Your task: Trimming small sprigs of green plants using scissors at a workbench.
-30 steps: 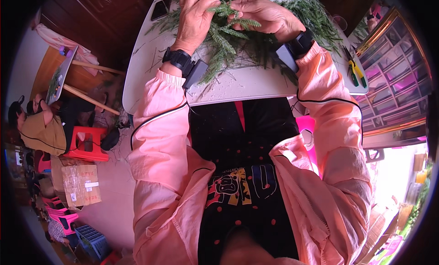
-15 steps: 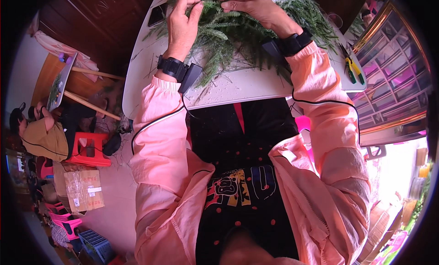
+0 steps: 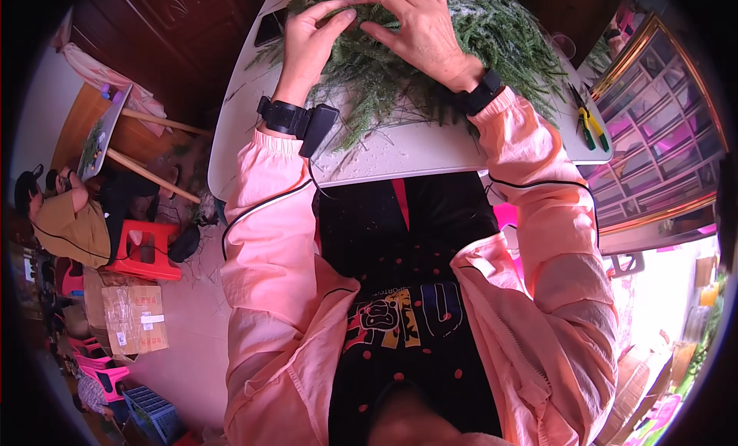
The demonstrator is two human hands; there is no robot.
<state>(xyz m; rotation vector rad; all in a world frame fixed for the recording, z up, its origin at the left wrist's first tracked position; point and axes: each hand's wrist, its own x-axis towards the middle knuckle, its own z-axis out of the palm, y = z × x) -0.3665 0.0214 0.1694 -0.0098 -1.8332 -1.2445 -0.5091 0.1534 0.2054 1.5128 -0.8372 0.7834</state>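
Green artificial pine branches (image 3: 361, 92), dusted white in places, are heaped across the far part of a white table (image 3: 369, 158). At the heap's left, my left hand (image 3: 307, 46) has its thumb and forefinger closed on a pine sprig, partly covered by the fingers. My right hand (image 3: 423, 38) reaches in over the branches from the right. Its fingertips come up to those of my left hand, and its thumb is held apart from the forefinger. The farthest fingertips lie close to the picture's upper edge. A dark band with a small box is strapped to my left wrist.
Pliers with yellow and green handles (image 3: 588, 127) lie at the table's right edge. A dark phone-like slab (image 3: 269, 28) is at the far left. On the left floor stand a red stool (image 3: 146, 250) with a seated person, a cardboard box (image 3: 134, 319) and a blue crate (image 3: 154, 415).
My right hand has moved left and nearer to me, over the branches, its back turned more upward. The left hand has shifted slightly, its thumb and forefinger reaching further right.
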